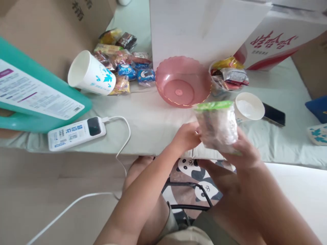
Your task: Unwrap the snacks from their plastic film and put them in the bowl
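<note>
A clear plastic bag (218, 124) with a green top edge is held up over the front of the table, slightly blurred. My left hand (188, 136) is closed on the bag's left side. My right hand (246, 149) grips its lower right side. Just behind the bag stands a pink scalloped bowl (184, 81) with nothing in it. Right of the bowl, a clear container (217, 86) holds several wrapped snacks (233, 75). An upright paper cup (249, 107) is close to the right of the bag.
Wrapped snacks (125, 64) lie at the back left beside a tilted paper cup (92, 73). A green jug (43, 92) and a white power bank (76, 133) with a cable are on the left. A phone (274, 114) lies right; white boxes (199, 30) stand behind.
</note>
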`<action>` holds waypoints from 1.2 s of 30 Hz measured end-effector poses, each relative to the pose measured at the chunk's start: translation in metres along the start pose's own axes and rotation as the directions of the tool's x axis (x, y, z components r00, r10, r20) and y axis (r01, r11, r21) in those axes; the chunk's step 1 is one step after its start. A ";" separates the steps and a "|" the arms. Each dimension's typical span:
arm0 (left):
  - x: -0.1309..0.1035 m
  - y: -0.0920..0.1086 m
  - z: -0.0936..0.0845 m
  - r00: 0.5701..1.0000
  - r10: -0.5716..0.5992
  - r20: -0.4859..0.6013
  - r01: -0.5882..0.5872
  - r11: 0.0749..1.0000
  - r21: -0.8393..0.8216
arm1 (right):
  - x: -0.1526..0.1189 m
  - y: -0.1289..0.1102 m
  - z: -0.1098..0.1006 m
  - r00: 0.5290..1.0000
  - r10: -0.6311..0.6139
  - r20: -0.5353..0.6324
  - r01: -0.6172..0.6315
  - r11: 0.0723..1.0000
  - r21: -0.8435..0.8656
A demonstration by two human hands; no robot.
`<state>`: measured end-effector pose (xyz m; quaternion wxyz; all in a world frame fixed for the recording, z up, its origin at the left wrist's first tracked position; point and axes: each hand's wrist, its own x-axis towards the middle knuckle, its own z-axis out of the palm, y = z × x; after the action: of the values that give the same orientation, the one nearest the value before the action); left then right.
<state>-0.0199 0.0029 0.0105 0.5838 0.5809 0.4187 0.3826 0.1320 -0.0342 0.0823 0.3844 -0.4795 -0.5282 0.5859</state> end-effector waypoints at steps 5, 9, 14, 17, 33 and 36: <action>0.012 0.002 0.013 0.983 -0.160 0.093 0.186 0.845 -0.502 | -0.009 0.059 -0.035 0.971 0.233 -0.058 -0.192 0.898 0.395; 0.025 -0.003 0.025 0.977 -0.213 0.034 0.185 0.751 -0.634 | 0.005 0.072 -0.044 0.952 0.287 -0.101 -0.198 0.836 0.512; 0.036 -0.010 0.021 0.972 -0.092 -0.215 0.014 0.941 -0.339 | 0.000 0.072 -0.063 0.966 0.172 -0.193 -0.083 0.913 0.399; 0.028 -0.013 0.015 0.970 0.066 -0.235 -0.040 0.993 0.112 | -0.013 0.071 -0.072 0.952 0.082 -0.294 -0.085 0.996 0.004; 0.010 -0.012 0.007 0.905 0.424 0.020 -0.339 0.694 0.635 | -0.008 0.082 -0.065 0.925 -0.323 -0.199 0.141 0.781 -0.609; 0.007 -0.015 0.009 0.889 0.456 0.043 -0.360 0.638 0.681 | -0.005 0.084 -0.064 0.920 -0.323 -0.221 0.130 0.785 -0.606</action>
<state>-0.0093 0.0054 -0.0054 0.2030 0.8040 0.4232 0.3649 0.1996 -0.0357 0.0015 0.3668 -0.5923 -0.6678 0.2619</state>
